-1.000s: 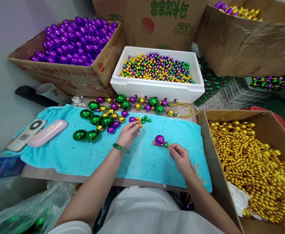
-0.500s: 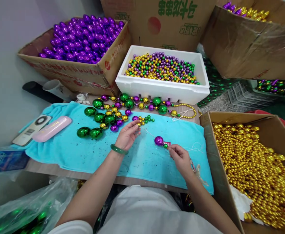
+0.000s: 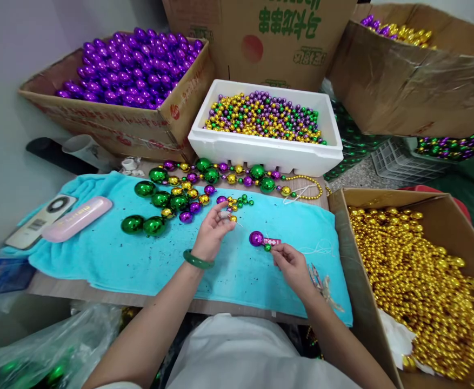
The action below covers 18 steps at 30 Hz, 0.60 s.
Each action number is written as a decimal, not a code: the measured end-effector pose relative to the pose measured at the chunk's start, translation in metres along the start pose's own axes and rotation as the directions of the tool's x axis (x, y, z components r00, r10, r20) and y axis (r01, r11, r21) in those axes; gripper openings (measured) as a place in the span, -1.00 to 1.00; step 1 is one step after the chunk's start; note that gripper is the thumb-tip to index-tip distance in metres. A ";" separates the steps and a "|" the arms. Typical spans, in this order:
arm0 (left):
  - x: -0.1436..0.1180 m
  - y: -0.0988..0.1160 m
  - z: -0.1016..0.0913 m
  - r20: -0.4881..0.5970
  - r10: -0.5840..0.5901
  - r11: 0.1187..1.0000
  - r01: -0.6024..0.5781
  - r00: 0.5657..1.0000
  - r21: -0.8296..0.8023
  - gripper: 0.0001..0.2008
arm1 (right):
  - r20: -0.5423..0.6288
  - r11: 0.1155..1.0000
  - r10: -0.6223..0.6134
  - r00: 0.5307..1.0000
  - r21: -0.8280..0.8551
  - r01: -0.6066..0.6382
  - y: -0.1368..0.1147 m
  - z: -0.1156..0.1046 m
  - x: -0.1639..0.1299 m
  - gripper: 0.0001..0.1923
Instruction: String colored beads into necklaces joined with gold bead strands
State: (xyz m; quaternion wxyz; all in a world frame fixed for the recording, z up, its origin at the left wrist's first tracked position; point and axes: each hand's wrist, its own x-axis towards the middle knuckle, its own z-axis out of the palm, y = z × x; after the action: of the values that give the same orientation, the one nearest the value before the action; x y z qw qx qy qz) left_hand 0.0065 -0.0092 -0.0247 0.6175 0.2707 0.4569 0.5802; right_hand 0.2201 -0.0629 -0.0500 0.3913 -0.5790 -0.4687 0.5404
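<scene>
Pinched between the fingertips of the left hand is a small gold bead at the end of a bead strand on the turquoise towel. A thin white string is nipped by the closed right hand, just beside a purple bead, a small green bead and a pink tag lying on the towel.

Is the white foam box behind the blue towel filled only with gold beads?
No, the white foam box holds small beads in gold, green and purple mixed together.
</scene>
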 end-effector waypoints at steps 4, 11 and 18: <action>-0.016 -0.012 0.008 0.056 -0.056 0.998 0.053 0.997 0.044 -0.41 | 0.043 0.991 0.084 0.996 0.104 -0.088 0.001 0.013 0.003 -0.76; -0.022 -0.008 0.000 0.107 -0.096 0.967 0.067 0.990 0.246 -0.60 | 0.094 0.960 0.159 0.983 0.219 -0.176 -0.004 0.015 0.007 -0.72; -0.016 -0.003 -0.035 -0.100 0.018 0.913 0.025 0.995 0.408 -0.72 | -0.022 0.980 0.118 0.993 0.166 -0.113 -0.009 0.002 0.020 -0.74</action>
State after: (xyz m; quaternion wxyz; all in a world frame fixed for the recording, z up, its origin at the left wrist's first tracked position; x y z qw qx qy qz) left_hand -0.0211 -0.0323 -0.0382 0.5242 0.3630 0.5994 0.4839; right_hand 0.2167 -0.0419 -0.0467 0.4131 -0.5796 -0.3819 0.5895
